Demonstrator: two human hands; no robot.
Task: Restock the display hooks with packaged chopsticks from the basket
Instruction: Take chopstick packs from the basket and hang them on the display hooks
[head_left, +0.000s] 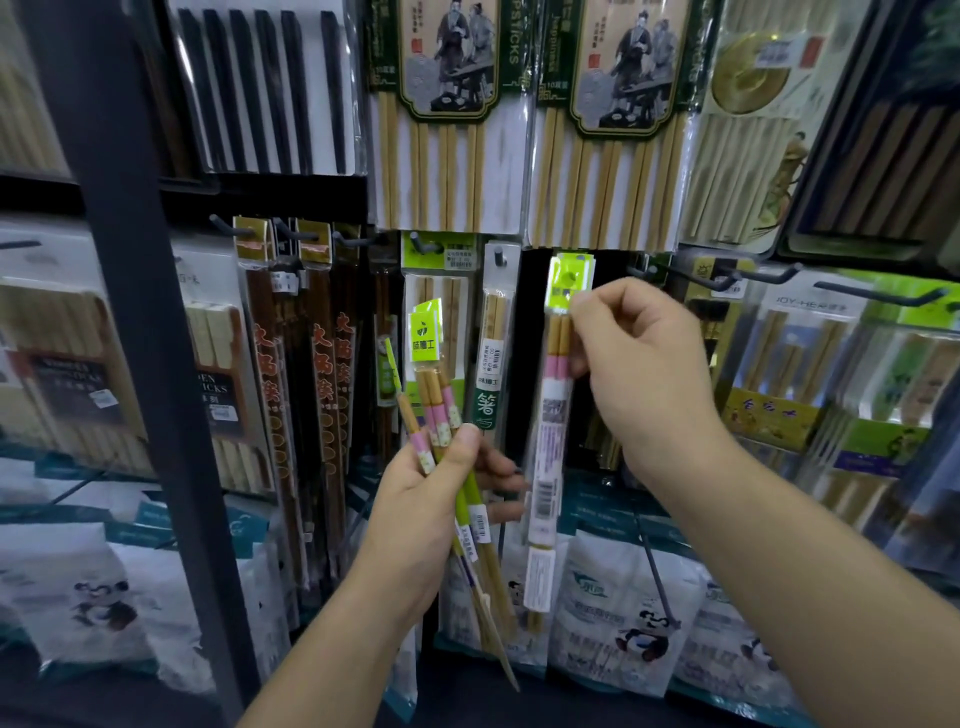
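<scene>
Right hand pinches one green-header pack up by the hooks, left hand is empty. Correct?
Not quite. The head view shows the left hand gripping a bundle of chopstick packs, not empty. The right hand does pinch one green-header pack up by the hooks.

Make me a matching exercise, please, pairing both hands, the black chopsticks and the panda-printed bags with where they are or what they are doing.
Things:
1. left hand
2. right hand
3. black chopsticks
4. panda-printed bags

Places or states:
A. lowest row, under the hanging packs
B. pinches the green header of a single chopstick pack
C. grips a bundle of chopstick packs
D. hangs at the top left

Pairs: 1-C, 2-B, 3-D, 4-A
</scene>
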